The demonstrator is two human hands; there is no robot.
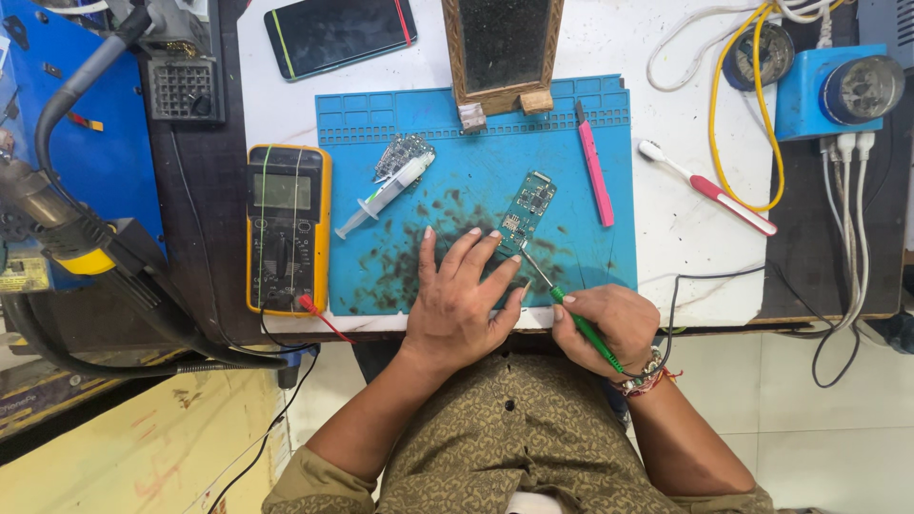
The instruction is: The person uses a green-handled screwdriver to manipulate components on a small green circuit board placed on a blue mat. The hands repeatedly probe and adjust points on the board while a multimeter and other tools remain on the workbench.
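A small green circuit board [526, 211] lies on the blue work mat [590, 257]. My left hand [462, 300] rests flat on the mat, fingers spread, with its fingertips at the board's lower end. My right hand [609, 328] grips a green-handled tool [581, 326] like a pen, and the thin metal tip reaches up to the board's lower edge. A second small board [405, 152] and a syringe [381, 197] lie on the mat's left part.
A yellow multimeter [288, 228] sits left of the mat, its red probe lead by the table edge. A pink knife [595, 171], a toothbrush [709, 188], a dark phone [338, 33], a wooden-framed stand [503, 52] and cables [743, 105] lie around. A hot-air nozzle [57, 219] hangs at left.
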